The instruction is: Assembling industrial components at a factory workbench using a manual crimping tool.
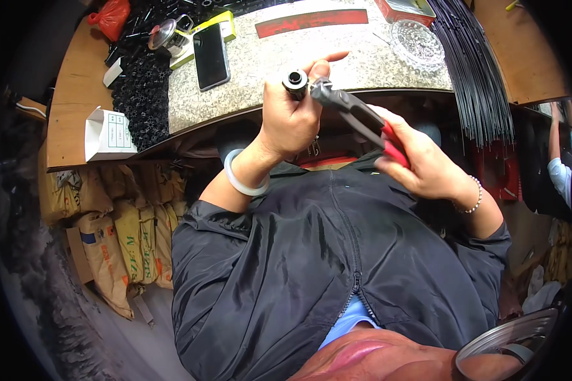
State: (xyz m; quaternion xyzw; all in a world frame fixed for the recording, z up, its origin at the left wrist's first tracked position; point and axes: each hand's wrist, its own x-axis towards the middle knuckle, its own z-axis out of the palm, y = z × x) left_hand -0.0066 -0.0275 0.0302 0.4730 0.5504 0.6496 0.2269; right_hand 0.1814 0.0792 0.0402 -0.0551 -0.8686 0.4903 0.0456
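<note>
Gripping a dark tube (295, 80) in the left hand (291, 120), with hollow, pale-rimmed end facing up and one finger stretched out to the right. Gripping pliers (342, 101) in the right hand (422, 155), clasped round the red handles. Holding both at the near edge of the table (254, 73), with the nose of the pliers just beside the tube, close to the left thumb. Cannot tell contact from a slight gap there (too small and blurred to judge), nor parted jaws from closed ones. Wearing a pale bangle (236, 177) on the left wrist, a beaded bracelet (476, 195) on the right, and a black jacket (267, 254). Beyond the hands, can see a dark-screened phone (211, 58) lying face up, a red strip (311, 23) along the far side, and a clear glass dish (418, 44) farther right. Can also make out a thick bundle of black rods (476, 76) hanging over the table edge at right. To the left, note a heap of small black parts (143, 105) beside a white box (105, 135).
</note>
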